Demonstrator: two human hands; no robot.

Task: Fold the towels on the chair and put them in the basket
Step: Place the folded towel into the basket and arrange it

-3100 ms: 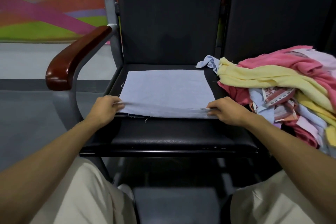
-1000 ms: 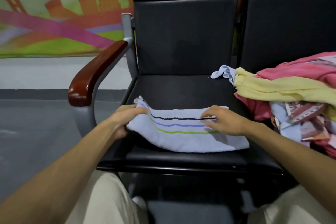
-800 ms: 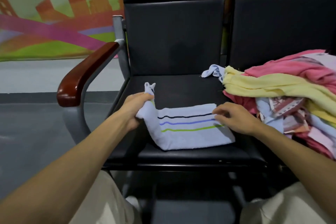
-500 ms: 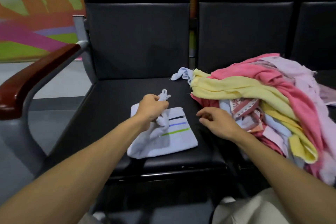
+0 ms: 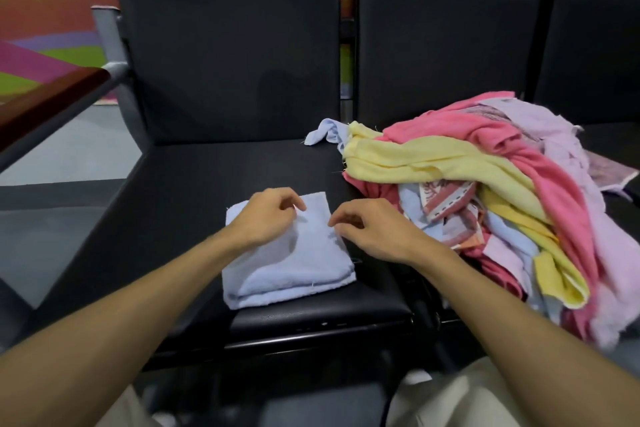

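Note:
A light blue towel lies folded into a small thick rectangle on the black chair seat. My left hand rests on its upper left part, curled fingers pinching the top layer. At the towel's right edge, the thumb and fingertips of my right hand pinch the cloth. A loose pile of pink, yellow, lilac and blue towels covers the neighbouring seat on the right. No basket is in view.
A wooden armrest on a grey metal frame stands at the left of the chair. Black backrests rise behind both seats. My knees in pale trousers are close to the seat's front edge.
The flat towel was folded into a striped strip. My left hand then carried its left end over to the right, making a small rectangle, and my right hand came back to its edge.

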